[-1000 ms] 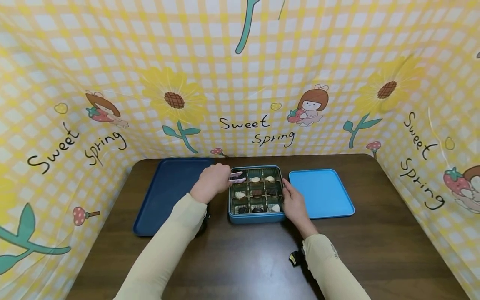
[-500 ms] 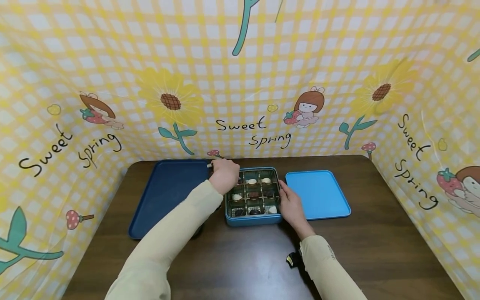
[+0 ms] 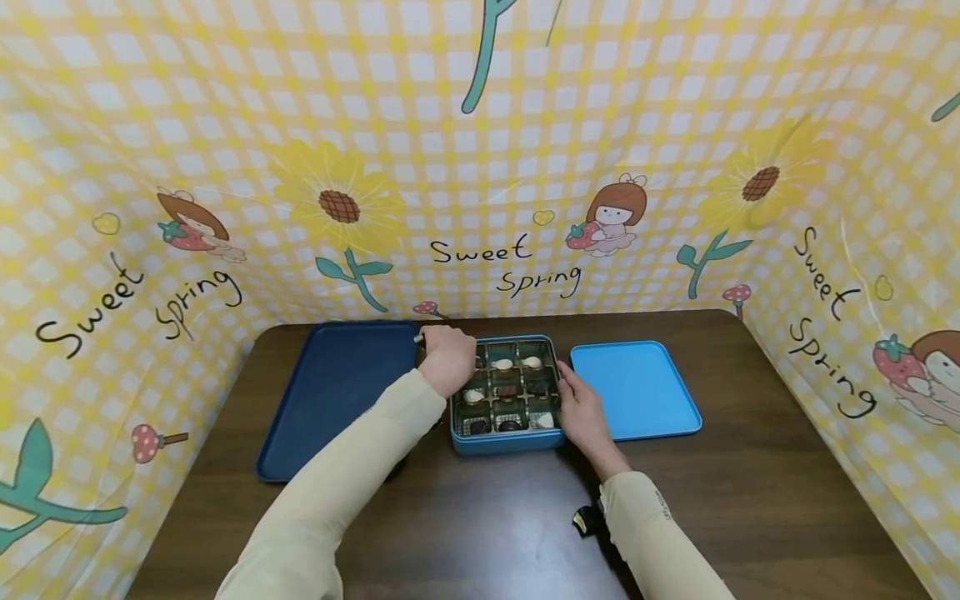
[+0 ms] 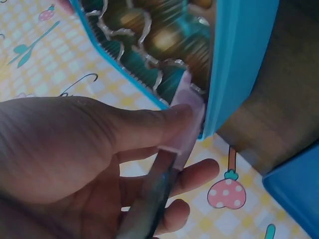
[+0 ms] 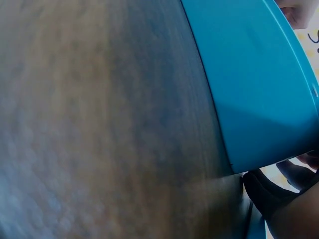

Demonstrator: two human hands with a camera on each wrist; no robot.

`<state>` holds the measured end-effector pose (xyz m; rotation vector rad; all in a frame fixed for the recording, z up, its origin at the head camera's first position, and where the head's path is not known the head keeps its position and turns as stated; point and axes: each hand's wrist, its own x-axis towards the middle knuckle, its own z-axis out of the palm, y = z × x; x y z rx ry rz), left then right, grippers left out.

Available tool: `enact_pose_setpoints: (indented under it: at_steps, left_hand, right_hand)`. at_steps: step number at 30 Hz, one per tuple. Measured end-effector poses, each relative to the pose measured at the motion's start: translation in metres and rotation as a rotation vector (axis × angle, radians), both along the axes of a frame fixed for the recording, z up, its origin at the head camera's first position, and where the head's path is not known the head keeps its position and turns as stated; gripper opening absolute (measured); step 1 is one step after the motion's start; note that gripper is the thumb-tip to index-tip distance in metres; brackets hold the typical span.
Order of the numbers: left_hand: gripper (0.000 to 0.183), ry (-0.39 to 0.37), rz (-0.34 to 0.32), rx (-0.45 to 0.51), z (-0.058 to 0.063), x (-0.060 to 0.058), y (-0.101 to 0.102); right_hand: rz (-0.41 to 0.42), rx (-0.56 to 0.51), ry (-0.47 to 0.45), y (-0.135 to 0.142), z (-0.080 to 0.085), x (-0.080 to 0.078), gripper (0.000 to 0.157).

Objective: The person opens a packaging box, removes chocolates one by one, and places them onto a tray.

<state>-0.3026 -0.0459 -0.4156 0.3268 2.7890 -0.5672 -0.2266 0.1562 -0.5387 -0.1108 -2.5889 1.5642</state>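
Observation:
A blue box [image 3: 507, 443] stands mid-table with its top off. Its insert is split into several compartments, with small white and dark chocolate-like pieces [image 3: 507, 391] in them. My left hand [image 3: 448, 360] is at the box's far left corner and covers that compartment in the head view. It pinches tongs with a metal handle and pink tips [image 4: 187, 124] between thumb and fingers, tips reaching inside the rim. What lies between the tips is hidden. My right hand [image 3: 587, 410] rests along the box's right wall, fingers [image 5: 264, 189] at the wall's edge in the right wrist view.
A dark navy tray [image 3: 345, 392] lies left of the box, partly under my left forearm. To the right is a light-blue flat lid or tray [image 3: 637, 387]. Checked yellow cloth [image 3: 480, 167] walls in the back and sides of the brown table [image 3: 480, 533].
My left hand has turned over the box's far left corner, so the tong tips are now hidden in the head view. The right hand stays against the box. The view has shifted slightly.

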Motion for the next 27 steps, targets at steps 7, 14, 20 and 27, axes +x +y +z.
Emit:
enact_pose_setpoints:
  at_steps: [7,14,20,27]
  left_hand:
    - [0.036,0.015,-0.037,0.032,-0.003,0.002,-0.004]
    - [0.035,0.03,-0.08,0.028,-0.008,0.006,-0.007]
    - [0.024,0.047,-0.068,0.059,-0.008,0.009,-0.015]
    - [0.019,0.094,-0.054,0.138,0.0,0.017,-0.026]
  right_hand:
    - [0.004,0.001,-0.002,-0.001,0.001,0.0,0.045]
    - [0.014,0.005,-0.011,-0.001,0.001,0.001,0.046]
    - [0.014,-0.011,-0.013,-0.001,0.001,0.001,0.046]
    - [0.008,-0.014,-0.004,-0.003,0.003,0.001,0.045]
